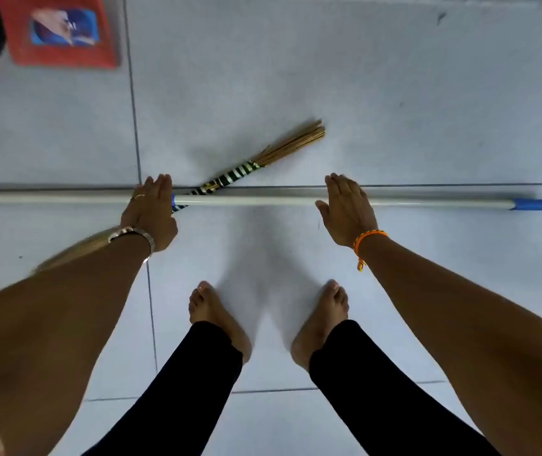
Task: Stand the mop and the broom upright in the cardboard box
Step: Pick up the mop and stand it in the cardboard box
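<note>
Head view: both hands, left hand (149, 210) and right hand (345, 209), hover flat and empty over the mop handle (263, 200), which crosses the broom (230, 179) and could roll it away when lifted.

Bright, soft shadows — edges perhaps motion-blurred

One mop handle (250, 201), white with blue end cap, lying just beyond the toes. One stick broom (246, 171), crossing under the mop handle. Two hands: left (149, 213), right (345, 210), both over the mop handle. Two bare feet nearer than it. One red mat (59, 31), far left beyond it.
</note>
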Demonstrator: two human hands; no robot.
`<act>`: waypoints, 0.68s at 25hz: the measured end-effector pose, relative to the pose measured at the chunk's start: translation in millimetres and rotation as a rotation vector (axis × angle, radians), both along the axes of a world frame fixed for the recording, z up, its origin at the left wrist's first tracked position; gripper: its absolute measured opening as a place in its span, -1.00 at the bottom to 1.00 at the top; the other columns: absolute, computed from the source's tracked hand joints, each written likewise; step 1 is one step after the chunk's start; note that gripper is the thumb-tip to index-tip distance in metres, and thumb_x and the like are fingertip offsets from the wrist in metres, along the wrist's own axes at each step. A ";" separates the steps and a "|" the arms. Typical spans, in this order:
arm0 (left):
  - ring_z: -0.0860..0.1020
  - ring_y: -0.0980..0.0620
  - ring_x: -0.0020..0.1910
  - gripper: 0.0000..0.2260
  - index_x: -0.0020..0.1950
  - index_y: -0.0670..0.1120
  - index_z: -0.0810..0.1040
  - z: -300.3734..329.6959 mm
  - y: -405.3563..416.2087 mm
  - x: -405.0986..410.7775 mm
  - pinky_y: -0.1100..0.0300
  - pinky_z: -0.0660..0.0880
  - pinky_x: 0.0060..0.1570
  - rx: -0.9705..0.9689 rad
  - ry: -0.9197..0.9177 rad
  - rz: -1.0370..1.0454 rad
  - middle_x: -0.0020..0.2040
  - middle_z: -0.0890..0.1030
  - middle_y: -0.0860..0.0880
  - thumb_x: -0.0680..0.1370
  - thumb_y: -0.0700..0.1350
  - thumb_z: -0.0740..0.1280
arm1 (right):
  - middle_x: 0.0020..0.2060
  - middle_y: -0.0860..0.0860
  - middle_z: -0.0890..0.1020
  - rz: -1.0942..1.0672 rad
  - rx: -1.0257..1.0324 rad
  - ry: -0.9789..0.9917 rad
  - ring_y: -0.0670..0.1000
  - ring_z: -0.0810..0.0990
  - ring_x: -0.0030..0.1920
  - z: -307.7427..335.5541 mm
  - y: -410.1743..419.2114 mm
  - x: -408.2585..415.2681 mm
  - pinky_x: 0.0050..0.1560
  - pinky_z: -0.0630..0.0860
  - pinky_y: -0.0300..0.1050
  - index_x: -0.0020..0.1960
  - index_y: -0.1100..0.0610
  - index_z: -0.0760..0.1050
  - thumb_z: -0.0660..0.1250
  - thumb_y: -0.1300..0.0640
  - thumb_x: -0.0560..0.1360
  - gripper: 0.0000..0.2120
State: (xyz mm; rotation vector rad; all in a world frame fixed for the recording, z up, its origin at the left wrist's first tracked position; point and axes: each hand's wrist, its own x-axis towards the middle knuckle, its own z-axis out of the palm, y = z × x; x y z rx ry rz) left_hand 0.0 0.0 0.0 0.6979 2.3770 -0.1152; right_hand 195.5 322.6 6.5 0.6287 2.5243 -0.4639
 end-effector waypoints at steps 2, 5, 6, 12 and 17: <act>0.08 -0.26 0.55 -0.29 0.55 -0.25 0.01 -33.4 -7.5 -6.8 -0.08 0.04 0.56 -0.028 -0.023 -0.019 0.56 0.14 -0.26 0.48 -0.22 0.29 | 0.41 0.17 0.42 0.099 -0.049 -0.027 0.18 0.35 0.41 -33.8 -5.4 -6.0 0.40 0.34 0.11 0.49 0.21 0.23 0.14 -0.03 0.62 -0.48; 0.23 -0.37 0.45 -0.38 0.48 -0.29 0.22 -85.7 -28.1 -27.5 -0.16 0.11 0.50 -0.107 -0.016 -0.048 0.43 0.34 -0.36 0.45 -0.25 0.33 | 0.29 0.15 0.52 0.292 -0.063 -0.075 0.20 0.45 0.29 -81.6 -14.4 -17.8 0.26 0.42 0.13 0.41 0.18 0.33 0.20 -0.09 0.58 -0.50; 0.34 -0.39 0.35 -0.45 0.40 -0.30 0.34 -94.7 -33.4 -35.0 -0.17 0.20 0.45 -0.119 -0.009 -0.054 0.32 0.44 -0.40 0.42 -0.26 0.35 | 0.26 0.16 0.53 0.335 -0.067 -0.103 0.20 0.46 0.28 -90.6 -17.0 -22.1 0.23 0.43 0.14 0.38 0.17 0.36 0.21 -0.10 0.57 -0.51; 0.52 -0.33 -0.03 -0.73 0.14 -0.22 0.47 -99.8 -63.8 -44.1 -0.13 0.48 0.02 -0.016 -0.025 -0.134 0.03 0.56 -0.30 0.47 -0.20 0.34 | -0.02 0.17 0.57 0.363 -0.269 -0.285 0.19 0.56 -0.08 -101.1 -22.6 -43.0 -0.10 0.47 0.03 0.13 0.16 0.38 0.10 -0.02 0.64 -0.74; 0.52 -0.25 -0.14 -0.73 0.09 -0.17 0.42 -31.2 -61.2 -49.3 -0.08 0.52 -0.16 0.055 -0.005 -0.204 -0.07 0.56 -0.23 0.42 -0.24 0.36 | -0.37 -0.11 0.43 0.456 -0.057 -0.094 0.07 0.49 -0.40 18.3 -6.1 -46.0 -0.38 0.49 0.00 -0.02 0.04 0.28 0.02 -0.08 0.62 -0.79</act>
